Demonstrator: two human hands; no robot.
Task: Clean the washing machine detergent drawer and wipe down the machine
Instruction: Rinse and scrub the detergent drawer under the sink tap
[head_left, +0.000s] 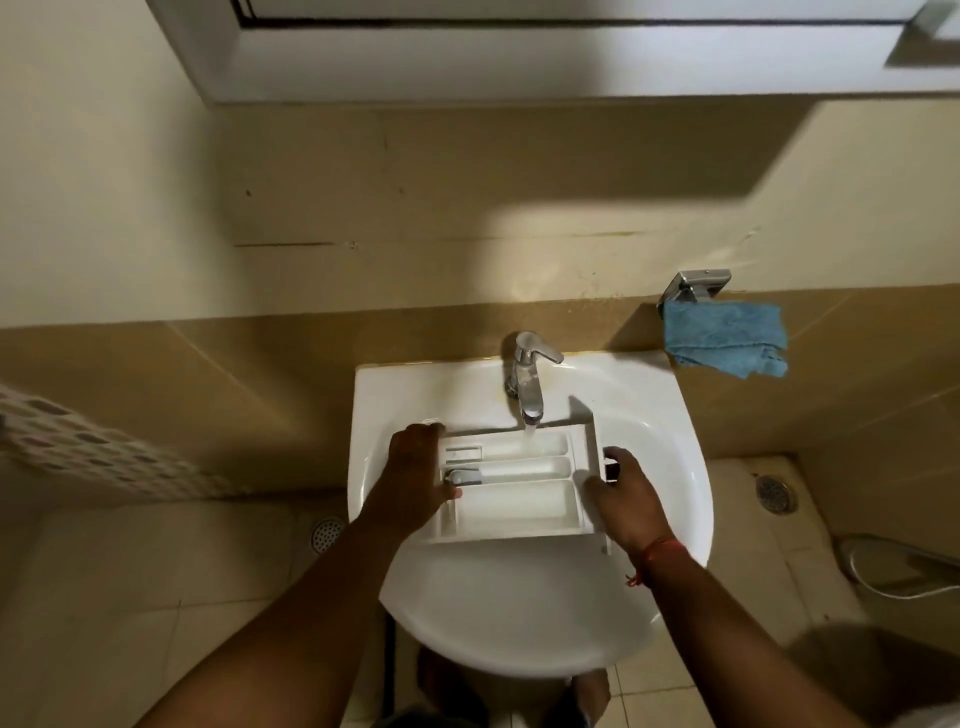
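Detergent drawer (511, 483), frame centre: gripped by left hand (415, 480) & right hand (621, 501) at its ends under running tap (527, 379). Step: rinsing. Next, prob.: tilt to flush compartments.

walls: beige tile (467, 218) faced me | floor: pale tiles (769, 587), round drains left (327, 535) and right (775, 493) | above: white-framed window (519, 57) | light: dim, a bright patch on the wall | left: perforated white basket (93, 457)
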